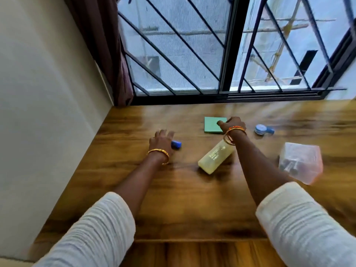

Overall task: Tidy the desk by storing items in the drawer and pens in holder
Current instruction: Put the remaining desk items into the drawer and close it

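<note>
A small blue block-shaped object [176, 144] lies on the glossy brown wooden desk [183, 199], left of centre, and the left hand [161, 140] sits over its near end with fingers loosely curved and spread, touching it; blur hides whether they actually close on it. The left forearm stretches forward from a white ribbed sleeve [100, 230], a gold bangle [159, 155] on the wrist. Further back, a flat green square pad of paper [212, 125] rests on the desk, and the right hand [232, 124] lies on its right edge, fingers bent down against it with the thumb pointing left; whether it pinches the pad cannot be told. That wrist wears orange and gold bangles [232, 134]. Beneath the right forearm a pale yellow translucent bottle [215, 158] lies on its side, angled toward the pad. Right of the hand sits a small blue-and-clear round tape dispenser [263, 130], and nearer, at the desk's right side, a clear plastic square container [301, 164] holding dark items too blurred to identify. Behind the desk stand a barred window [221, 45] and a maroon curtain [111, 45].
</note>
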